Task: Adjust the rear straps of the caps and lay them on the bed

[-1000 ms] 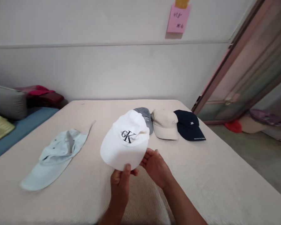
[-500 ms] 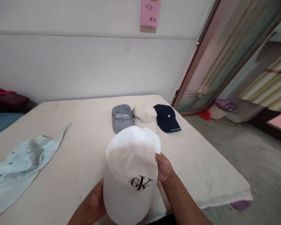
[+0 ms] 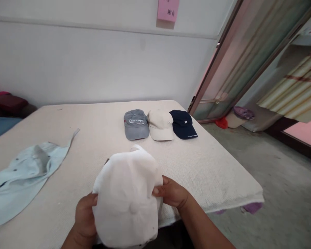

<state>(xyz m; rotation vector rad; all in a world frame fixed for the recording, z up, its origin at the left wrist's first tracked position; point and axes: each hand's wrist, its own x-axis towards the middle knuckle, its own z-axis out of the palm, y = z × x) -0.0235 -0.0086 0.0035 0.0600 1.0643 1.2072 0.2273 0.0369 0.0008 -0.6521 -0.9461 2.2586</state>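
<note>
Between my two hands is a white baseball cap (image 3: 126,200), its crown and top button facing me and its strap end toward the wall. My left hand (image 3: 85,216) is closed on the cap's left edge. On the right edge, my right hand (image 3: 172,192) pinches the fabric, thumb on top. Beyond it, a grey cap (image 3: 136,125), a beige cap (image 3: 160,125) and a navy cap (image 3: 184,124) stand in a row, brims toward me. A pale blue cap (image 3: 23,176) lies flattened on the left, its strap stretched out.
The caps rest on a table covered with a cream cloth (image 3: 93,121), against a white wall (image 3: 93,69). A pink note (image 3: 168,10) hangs on the wall. To the right are a sliding door (image 3: 217,69), a bin (image 3: 238,117) and a striped curtain (image 3: 292,86).
The white cap has turned and tipped, so its black lettering no longer shows and its crown faces me. It has shifted left and nearer, with both hands still on it.
</note>
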